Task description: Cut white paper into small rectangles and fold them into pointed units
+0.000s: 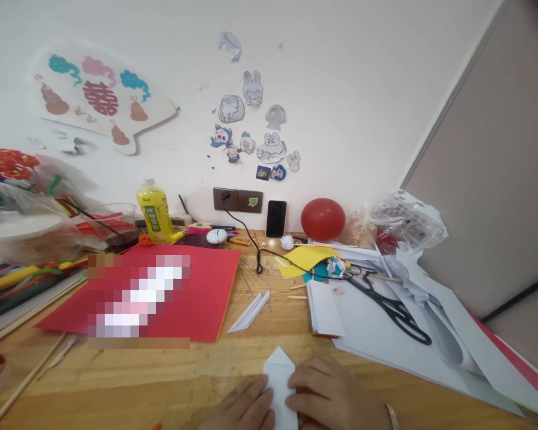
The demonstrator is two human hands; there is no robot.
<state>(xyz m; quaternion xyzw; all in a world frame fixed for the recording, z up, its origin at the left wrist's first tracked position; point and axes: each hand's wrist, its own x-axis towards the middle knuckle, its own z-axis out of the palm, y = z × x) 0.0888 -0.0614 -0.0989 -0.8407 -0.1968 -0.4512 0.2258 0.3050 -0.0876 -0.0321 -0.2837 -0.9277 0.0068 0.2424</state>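
Observation:
A narrow strip of folded white paper (280,382) with a pointed top end lies on the wooden table at the bottom centre. My left hand (246,403) rests on its left edge, fingers together and pressing the paper. From the right, my right hand (329,391) has its fingertips on the opposite edge. The lower end of the paper runs out of view. Beyond it lies another folded white paper piece (250,312) with pointed ends.
Red sheets (206,292) lie at the left, near a yellow bottle (153,209). At the back are a phone (276,219), a black cable and a red balloon (323,219). Black scissors (401,316) rest on white sheets (363,322) at the right. A wooden stick (27,382) lies front left.

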